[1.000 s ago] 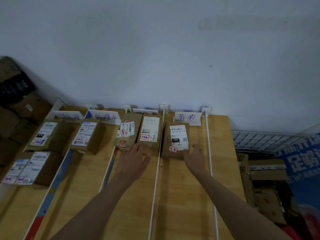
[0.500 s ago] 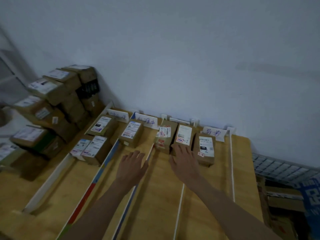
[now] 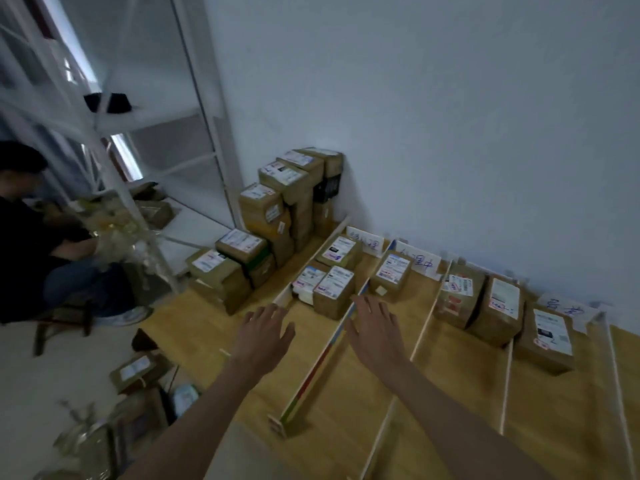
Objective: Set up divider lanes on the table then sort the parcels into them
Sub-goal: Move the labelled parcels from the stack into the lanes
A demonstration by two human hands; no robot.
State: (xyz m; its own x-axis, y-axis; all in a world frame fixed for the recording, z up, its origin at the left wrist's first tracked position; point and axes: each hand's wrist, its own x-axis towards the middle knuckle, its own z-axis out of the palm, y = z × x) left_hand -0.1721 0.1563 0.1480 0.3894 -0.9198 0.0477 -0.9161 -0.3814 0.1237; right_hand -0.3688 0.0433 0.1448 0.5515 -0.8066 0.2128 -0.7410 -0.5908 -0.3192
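Both empty, fingers spread: left hand (image 3: pixel 265 332) and right hand (image 3: pixel 375 332) over table (image 3: pixel 450 393) front. Unsorted parcels (image 3: pixel 266 216) stacked at far left corner. Reach there, grip top box both sides, read label before choosing lane; mind dividers (image 3: pixel 322 362).

Left hand (image 3: pixel 264 330), right hand (image 3: pixel 375 330) outstretched, fingers spread
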